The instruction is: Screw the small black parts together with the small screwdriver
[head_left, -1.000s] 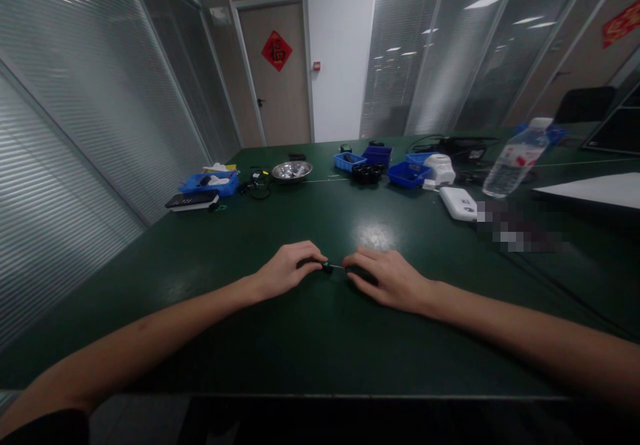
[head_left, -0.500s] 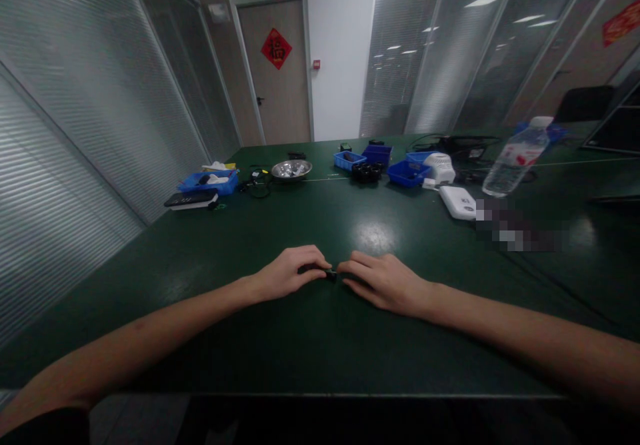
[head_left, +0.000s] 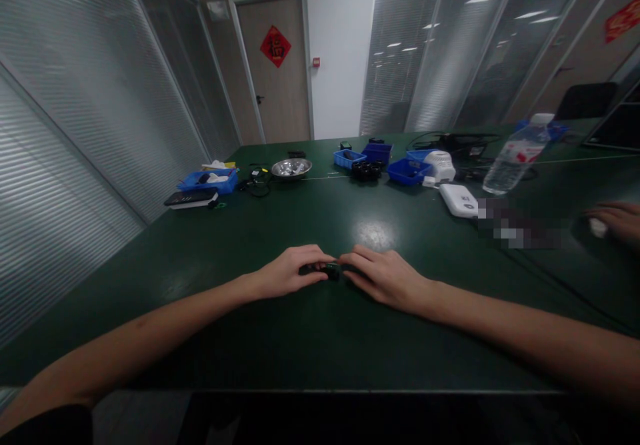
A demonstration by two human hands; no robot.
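My left hand (head_left: 293, 272) rests low over the green table, thumb and fingers pinched on a small dark piece (head_left: 331, 272) with a hint of green on it. It is too small and too dim for me to tell its kind. From the right, my right hand (head_left: 383, 273) meets it, fingertips curled together at the piece's right end and almost touching the left fingertips. Whether the right fingers grip the piece or only touch it is hidden behind them.
At the far right a co-worker's hand (head_left: 617, 222) holds a small white thing. Beyond my hands stand a metal bowl (head_left: 291, 168), blue trays (head_left: 407, 172), a black cable bundle (head_left: 367, 170), a white box (head_left: 457, 201) and a water bottle (head_left: 517, 155). A blue tray (head_left: 227, 184) sits left.
My fingertips have come closer together, the right hand shifting slightly left, and more of the dark piece shows. Another person's hand has entered at the right edge.
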